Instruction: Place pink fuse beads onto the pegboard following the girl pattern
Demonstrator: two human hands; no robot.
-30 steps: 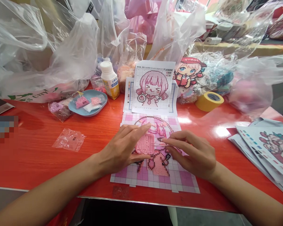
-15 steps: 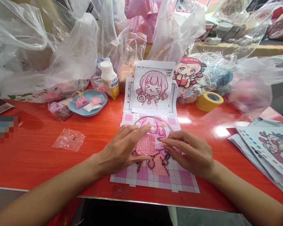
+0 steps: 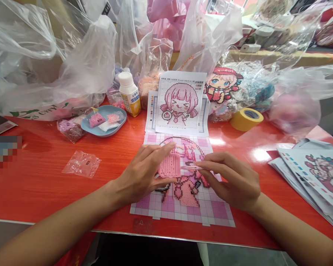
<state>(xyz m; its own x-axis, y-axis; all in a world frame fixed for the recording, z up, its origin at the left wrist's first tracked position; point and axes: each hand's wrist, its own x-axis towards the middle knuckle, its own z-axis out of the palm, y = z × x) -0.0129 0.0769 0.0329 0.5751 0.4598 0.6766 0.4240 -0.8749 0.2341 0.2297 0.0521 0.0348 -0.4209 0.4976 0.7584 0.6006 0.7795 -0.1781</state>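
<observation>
My left hand (image 3: pixel 143 171) grips a small pink bead tray (image 3: pixel 169 166) between thumb and fingers, tilted toward me with rows of pink beads in it. Pinched in my right hand (image 3: pixel 229 181) is a pair of pale pink tweezers (image 3: pixel 191 167); their tips point left, just short of the tray's right edge. Whether a bead sits in the tips is too small to tell. Both hands are above a pink-and-white checked pegboard (image 3: pixel 216 211), on which a bead figure (image 3: pixel 189 195) in pink, salmon and dark beads is laid out. The tray and hands hide part of it.
A printed pattern sheet (image 3: pixel 180 105) stands behind the pegboard. To the left are a blue dish (image 3: pixel 118 127) with bead bags, a white bottle (image 3: pixel 130 94) and a clear packet (image 3: pixel 81 164). Yellow tape (image 3: pixel 246 119) and papers (image 3: pixel 316 181) lie right; plastic bags (image 3: pixel 86 62) crowd the back.
My right hand has shifted right, drawing the tweezers from over the tray's edge to clear of it. The tray has moved slightly left and up in my left hand.
</observation>
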